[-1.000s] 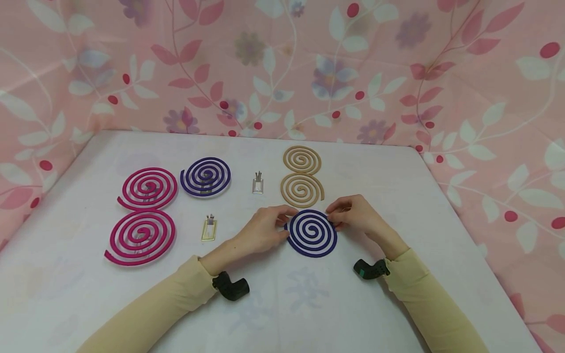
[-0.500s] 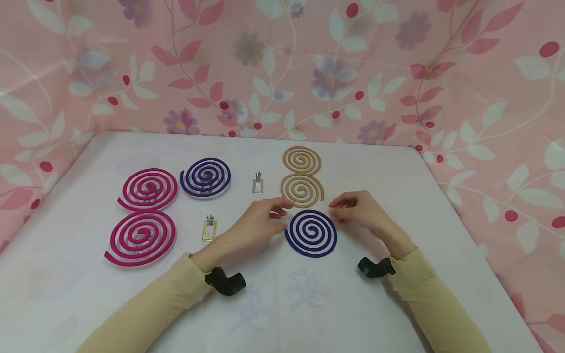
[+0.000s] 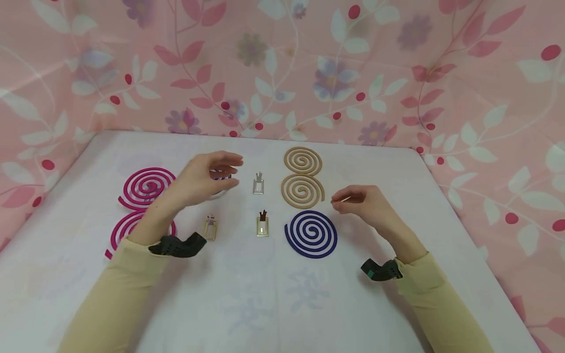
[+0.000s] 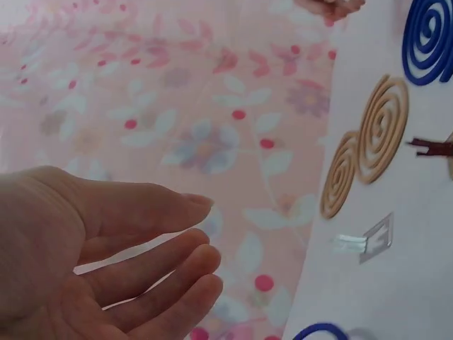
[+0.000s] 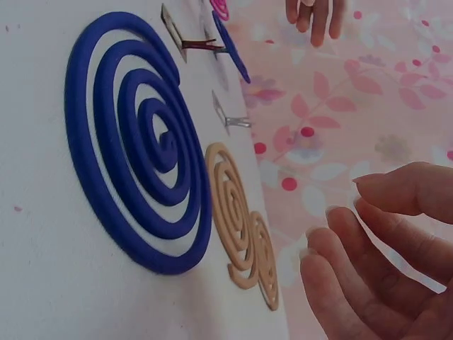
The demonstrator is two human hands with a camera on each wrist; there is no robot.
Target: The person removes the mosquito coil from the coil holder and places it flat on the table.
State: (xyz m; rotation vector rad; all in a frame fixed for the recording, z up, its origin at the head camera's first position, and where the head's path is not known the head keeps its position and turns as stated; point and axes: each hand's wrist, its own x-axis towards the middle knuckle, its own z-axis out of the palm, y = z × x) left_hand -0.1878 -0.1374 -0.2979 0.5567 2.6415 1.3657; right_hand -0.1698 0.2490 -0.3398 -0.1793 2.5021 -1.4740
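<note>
My left hand is raised over the left side of the table, fingers loosely bent and holding nothing. In the head view it covers most of a blue mosquito coil and overlaps the upper pink mosquito coil. Just right of the near blue mosquito coil, my right hand hovers with nothing between thumb and fingers, as the right wrist view also shows. Two tan mosquito coils lie flat behind that blue one, edge to edge. A lower pink mosquito coil is partly hidden by my left forearm.
Small metal coil stands rest mid-table: a silver one, one with brown prongs and another beside the left wrist camera. A floral curtain hangs behind the white tabletop.
Both hands have come away from the near blue mosquito coil. The left hand has swung left and back, uncovering the brown-pronged stand; the right has drawn slightly up and right.
</note>
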